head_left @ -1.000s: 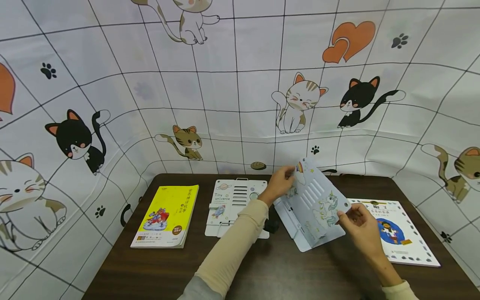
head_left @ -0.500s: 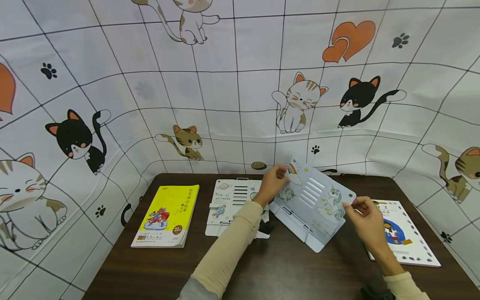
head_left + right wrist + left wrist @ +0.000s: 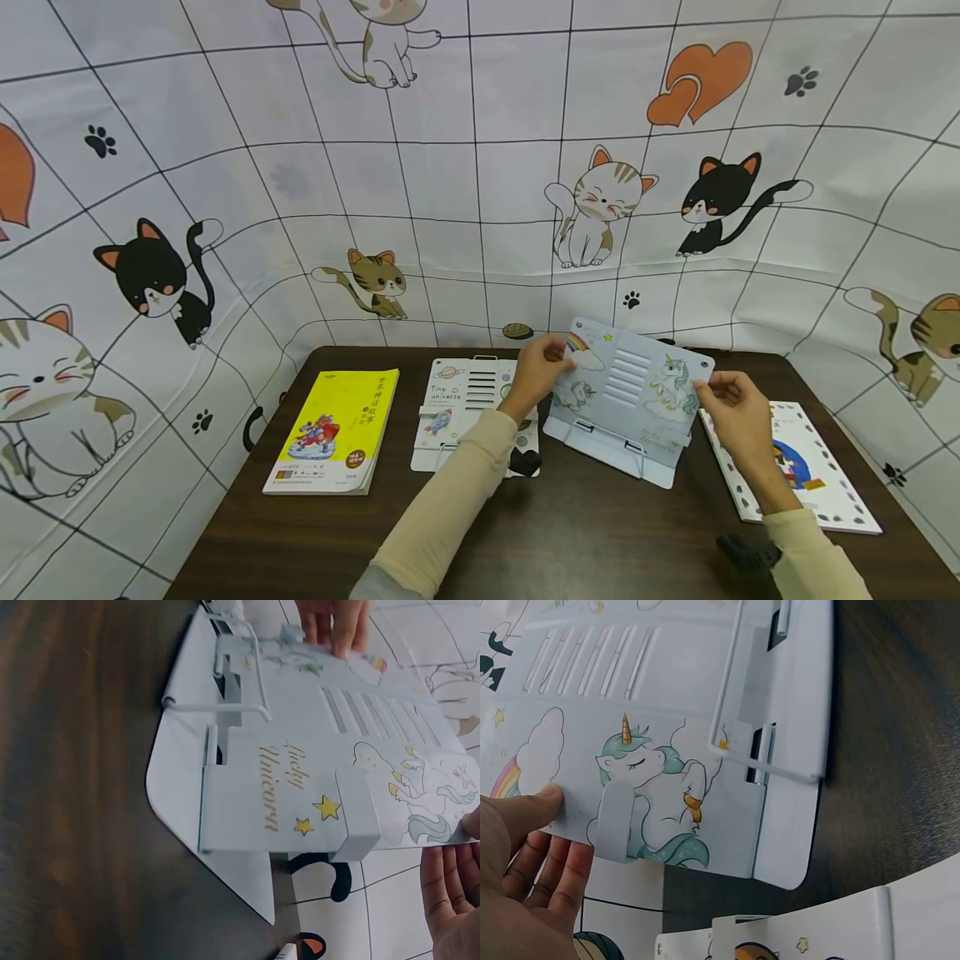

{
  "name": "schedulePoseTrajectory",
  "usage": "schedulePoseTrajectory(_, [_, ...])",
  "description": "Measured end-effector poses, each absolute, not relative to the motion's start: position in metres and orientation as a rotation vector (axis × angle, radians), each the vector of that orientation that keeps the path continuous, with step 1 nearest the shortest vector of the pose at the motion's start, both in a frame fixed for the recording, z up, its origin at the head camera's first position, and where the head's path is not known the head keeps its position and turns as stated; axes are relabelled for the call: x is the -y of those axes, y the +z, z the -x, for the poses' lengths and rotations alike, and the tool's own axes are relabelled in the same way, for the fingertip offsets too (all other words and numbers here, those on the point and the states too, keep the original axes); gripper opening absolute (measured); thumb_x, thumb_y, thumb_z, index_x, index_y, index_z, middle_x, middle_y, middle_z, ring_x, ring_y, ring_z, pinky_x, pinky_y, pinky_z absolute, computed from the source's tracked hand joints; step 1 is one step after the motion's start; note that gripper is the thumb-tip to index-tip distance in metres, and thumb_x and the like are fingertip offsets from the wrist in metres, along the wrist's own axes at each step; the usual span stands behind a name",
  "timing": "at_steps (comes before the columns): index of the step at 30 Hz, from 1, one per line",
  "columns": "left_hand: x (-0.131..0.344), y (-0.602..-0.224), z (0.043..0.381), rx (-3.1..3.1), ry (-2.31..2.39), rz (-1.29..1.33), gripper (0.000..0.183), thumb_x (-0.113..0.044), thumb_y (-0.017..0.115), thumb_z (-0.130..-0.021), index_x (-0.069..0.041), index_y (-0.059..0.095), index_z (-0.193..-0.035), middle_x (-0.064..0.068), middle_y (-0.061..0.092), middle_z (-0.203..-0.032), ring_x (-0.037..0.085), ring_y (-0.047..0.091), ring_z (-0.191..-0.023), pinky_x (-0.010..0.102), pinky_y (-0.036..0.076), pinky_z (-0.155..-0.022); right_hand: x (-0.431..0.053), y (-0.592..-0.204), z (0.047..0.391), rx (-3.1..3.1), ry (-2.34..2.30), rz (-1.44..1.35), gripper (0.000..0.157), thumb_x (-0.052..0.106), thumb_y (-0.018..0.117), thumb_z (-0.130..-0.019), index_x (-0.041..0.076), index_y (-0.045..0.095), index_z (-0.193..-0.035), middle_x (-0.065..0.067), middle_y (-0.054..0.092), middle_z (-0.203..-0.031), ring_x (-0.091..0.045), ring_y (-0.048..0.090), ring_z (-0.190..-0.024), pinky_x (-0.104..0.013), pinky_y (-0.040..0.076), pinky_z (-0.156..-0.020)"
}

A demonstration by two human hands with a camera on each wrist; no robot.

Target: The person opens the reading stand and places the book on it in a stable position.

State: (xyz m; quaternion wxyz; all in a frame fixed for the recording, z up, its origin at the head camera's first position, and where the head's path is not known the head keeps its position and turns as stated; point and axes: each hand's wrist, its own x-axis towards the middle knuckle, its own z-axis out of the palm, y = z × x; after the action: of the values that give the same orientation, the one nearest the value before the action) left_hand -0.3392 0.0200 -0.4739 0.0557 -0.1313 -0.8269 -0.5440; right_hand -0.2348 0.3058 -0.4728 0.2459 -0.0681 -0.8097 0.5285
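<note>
A pale blue book stand (image 3: 626, 387) with unicorns, a rainbow and slots printed or cut on its panel leans back over the table, base plate low at the front. My left hand (image 3: 534, 375) pinches its left edge beside the rainbow, thumb on the front face in the left wrist view. At the opposite edge, my right hand (image 3: 738, 421) pinches the panel by the unicorn, thumb in front and fingers behind. A wire page holder (image 3: 727, 690) folds out at the lower ledge. The right wrist view shows gold "Lucky Unicorn" lettering (image 3: 277, 787).
A second stand (image 3: 442, 396), marked "Tiny universe", lies left of the held one, partly hidden by my left arm. A yellow book (image 3: 337, 433) is at the far left. Partly behind my right hand lies a white book (image 3: 832, 492). A cat-print cloth (image 3: 510, 183) rises behind the dark table (image 3: 570, 550).
The unicorn stand has turned from a steep slant to nearly level, facing me more squarely. My right hand has risen with its edge; my left hand has shifted slightly left.
</note>
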Motion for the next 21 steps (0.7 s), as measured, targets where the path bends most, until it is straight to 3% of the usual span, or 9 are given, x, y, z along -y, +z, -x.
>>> schedulePoseTrajectory(10, [-0.015,-0.475,0.326,2.454,-1.690,0.351,0.018,-0.014,0.085,-0.092,-0.005,0.074,-0.105,0.008,0.075,-0.100,0.013,0.069,-0.089,0.023,0.056,-0.079,-0.316,-0.468,0.269,2.280,1.370,0.157,0.037,0.020,0.070,-0.104,-0.009,0.063,-0.126,0.029,0.057,-0.094,0.016,0.056,-0.088,-0.002,0.047,-0.076])
schedulePoseTrajectory(21, [-0.010,-0.480,0.322,2.382,-1.741,0.324,0.017,-0.012,0.085,-0.092,-0.006,0.075,-0.104,0.008,0.075,-0.099,0.011,0.070,-0.088,0.022,0.056,-0.078,-0.313,-0.463,0.294,2.341,1.360,0.133,0.041,0.026,0.069,-0.105,-0.007,0.064,-0.128,0.013,0.064,-0.102,0.016,0.055,-0.087,-0.002,0.047,-0.076])
